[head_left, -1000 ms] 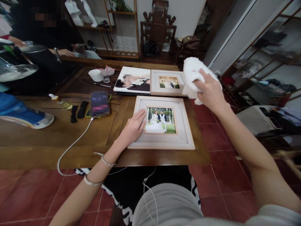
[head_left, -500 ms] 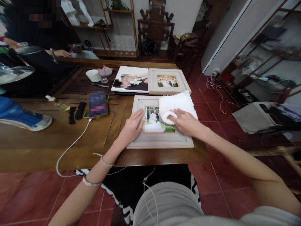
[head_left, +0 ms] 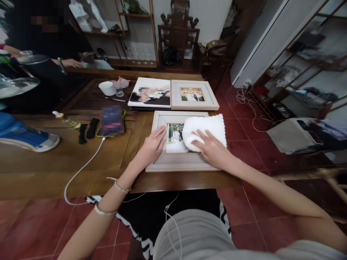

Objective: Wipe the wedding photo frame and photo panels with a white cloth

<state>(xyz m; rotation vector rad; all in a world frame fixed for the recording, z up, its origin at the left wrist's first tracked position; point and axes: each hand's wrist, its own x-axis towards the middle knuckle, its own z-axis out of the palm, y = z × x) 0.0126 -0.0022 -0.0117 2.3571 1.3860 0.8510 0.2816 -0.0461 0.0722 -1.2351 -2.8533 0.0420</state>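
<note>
Picture frame is set flat near worktop's near right corner. White cloth is held on frame's right part, gripped by right hand. Frame's left side is touched by left hand, grip unclosed.

Left fingers together, right fingers splayed

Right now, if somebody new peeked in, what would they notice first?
Probably the bright white cloth under the right hand, covering part of the photo in the near frame. The left hand lies on that frame's left side. Next, perhaps, the blue thing at the table's left end would catch their eye.
</note>
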